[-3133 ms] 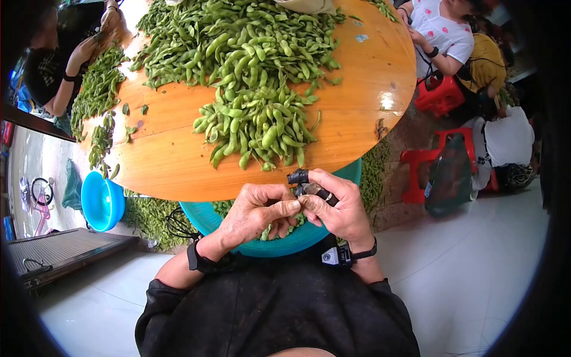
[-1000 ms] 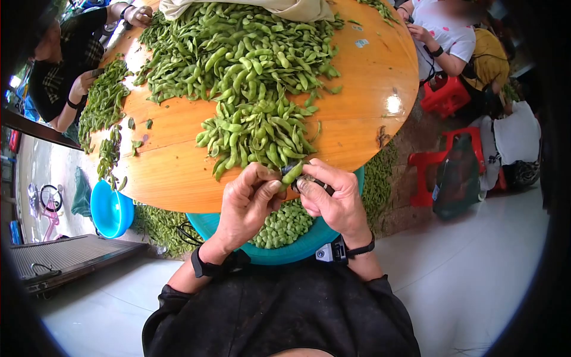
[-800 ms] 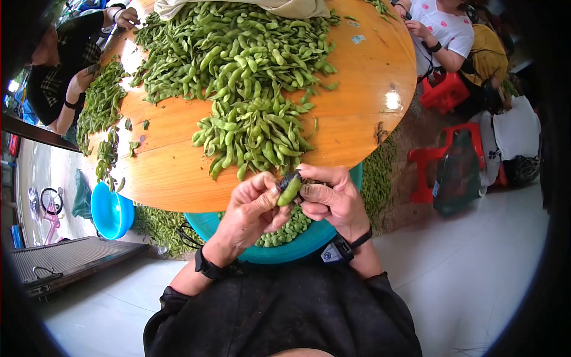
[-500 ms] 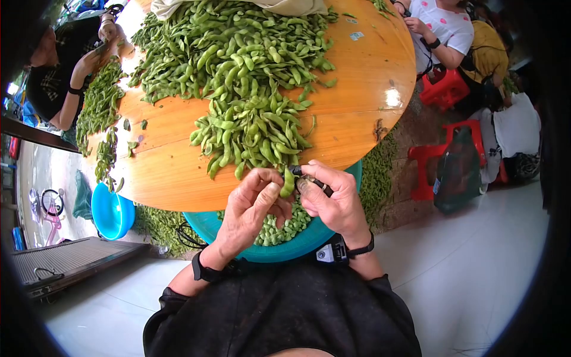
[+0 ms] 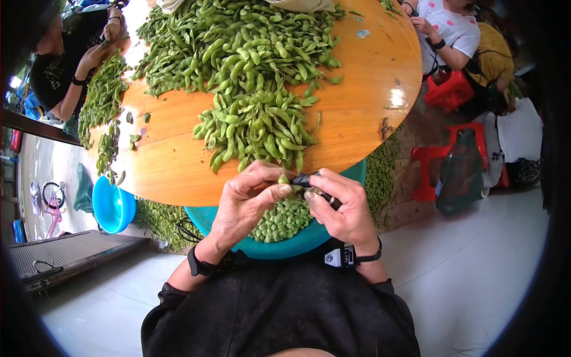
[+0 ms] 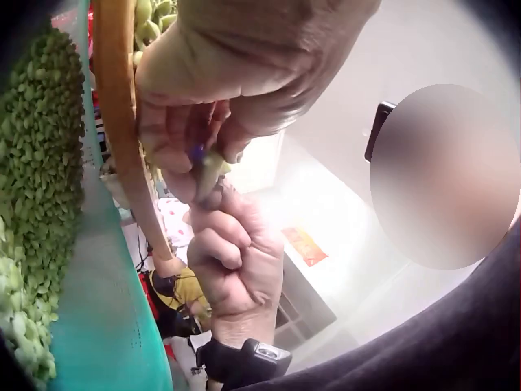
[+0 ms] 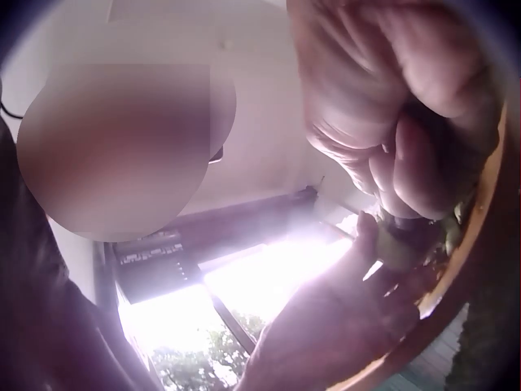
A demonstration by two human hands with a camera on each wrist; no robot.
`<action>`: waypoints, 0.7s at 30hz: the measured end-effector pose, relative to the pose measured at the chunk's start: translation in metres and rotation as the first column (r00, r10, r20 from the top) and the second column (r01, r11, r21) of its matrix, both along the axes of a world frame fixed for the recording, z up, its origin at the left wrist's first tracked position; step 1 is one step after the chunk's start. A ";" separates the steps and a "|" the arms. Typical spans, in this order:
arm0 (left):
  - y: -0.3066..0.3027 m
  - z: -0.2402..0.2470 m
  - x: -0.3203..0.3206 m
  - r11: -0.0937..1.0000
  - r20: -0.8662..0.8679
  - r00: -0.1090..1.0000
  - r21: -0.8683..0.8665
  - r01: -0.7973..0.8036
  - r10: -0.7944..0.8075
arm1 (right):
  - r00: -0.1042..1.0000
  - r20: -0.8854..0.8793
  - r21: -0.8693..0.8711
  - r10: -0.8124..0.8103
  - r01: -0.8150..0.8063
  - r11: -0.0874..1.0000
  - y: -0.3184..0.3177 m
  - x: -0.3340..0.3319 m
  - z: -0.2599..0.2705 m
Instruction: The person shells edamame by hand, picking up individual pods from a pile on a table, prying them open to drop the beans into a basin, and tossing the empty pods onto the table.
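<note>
Over the near edge of the wooden table (image 5: 169, 157), my left hand (image 5: 242, 199) pinches a green edamame pod (image 5: 284, 179) between thumb and fingers. My right hand (image 5: 345, 207) meets it from the other side, thumb and forefinger closed on the pod's right end. Black wrapping (image 5: 303, 180) covers parts of the right hand's fingers. The left wrist view shows the pale pod (image 6: 212, 173) between both hands' fingertips; fingers partly hide it. Below the hands, shelled green beans (image 5: 281, 221) lie in a teal basin (image 5: 318, 238).
A large heap of edamame pods (image 5: 256, 128) covers the table's middle. Smaller pods (image 5: 102, 98) lie at the left, near another person's hands. A blue basin (image 5: 113, 205) stands at lower left. Red stools (image 5: 433, 160) and seated people are on the right.
A whole pod held upright between the hands is now tipped and partly covered by the fingers. Both hands have come closer together around it. Earlier, the hands hid more of the beans below.
</note>
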State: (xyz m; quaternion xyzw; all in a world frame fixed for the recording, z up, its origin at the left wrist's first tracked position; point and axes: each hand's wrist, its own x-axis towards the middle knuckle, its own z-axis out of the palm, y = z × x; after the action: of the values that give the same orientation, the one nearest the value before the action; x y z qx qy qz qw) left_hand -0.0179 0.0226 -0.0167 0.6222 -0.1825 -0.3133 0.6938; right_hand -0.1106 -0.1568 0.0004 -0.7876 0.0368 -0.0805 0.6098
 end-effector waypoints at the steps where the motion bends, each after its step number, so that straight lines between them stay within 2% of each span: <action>1: 0.000 0.001 0.001 0.997 0.023 0.999 -0.069 -0.035 0.037 | 0.999 0.017 0.039 -0.047 0.047 0.998 0.000 -0.001 0.004; 2: 0.001 0.003 0.002 0.997 0.029 0.999 -0.070 -0.035 0.037 | 0.995 0.033 0.079 -0.094 0.091 0.993 0.000 -0.003 0.008; 3: 0.003 0.005 0.002 0.976 -0.209 0.977 -0.198 -0.093 0.051 | 0.980 -0.120 0.262 -0.159 0.186 0.947 0.001 -0.007 0.010; 4: 0.003 0.006 0.003 0.936 -0.435 0.900 -0.305 -0.175 0.026 | 0.975 -0.174 0.367 -0.140 0.197 0.909 -0.004 -0.010 0.006; 6: -0.001 0.002 0.003 0.915 -0.425 0.905 -0.365 -0.172 0.001 | 0.964 -0.261 0.479 -0.048 0.173 0.860 -0.003 -0.009 0.011; 8: -0.005 0.000 0.000 0.906 -0.405 0.914 -0.397 -0.149 -0.027 | 0.975 -0.219 0.536 -0.023 0.140 0.833 0.001 -0.011 0.002; 9: -0.006 -0.003 -0.005 0.932 -0.330 0.944 -0.346 -0.104 -0.018 | 0.984 -0.179 0.591 0.005 0.103 0.800 0.003 -0.012 -0.002; 12: -0.005 -0.006 -0.011 0.962 -0.250 0.968 -0.271 -0.036 -0.034 | 0.988 -0.157 0.590 -0.007 0.099 0.801 0.004 -0.009 0.003; 16: -0.006 -0.006 -0.019 0.966 -0.268 0.963 -0.256 -0.033 -0.038 | 0.984 -0.175 0.589 0.018 0.090 0.803 0.001 -0.008 0.002; 18: -0.007 0.001 -0.019 0.996 -0.186 0.983 -0.092 -0.020 0.003 | 0.982 -0.188 0.609 0.001 0.116 0.785 -0.001 -0.009 0.002; 21: -0.009 0.003 -0.020 0.997 -0.105 0.994 -0.068 -0.025 0.017 | 0.985 -0.170 0.590 -0.002 0.103 0.801 -0.003 -0.009 0.003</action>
State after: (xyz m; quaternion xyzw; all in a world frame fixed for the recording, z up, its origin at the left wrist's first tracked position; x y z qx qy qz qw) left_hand -0.0377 0.0140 -0.0141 0.5827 -0.1503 -0.3314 0.7266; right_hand -0.1200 -0.1594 0.0033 -0.5585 0.1313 -0.0178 0.8188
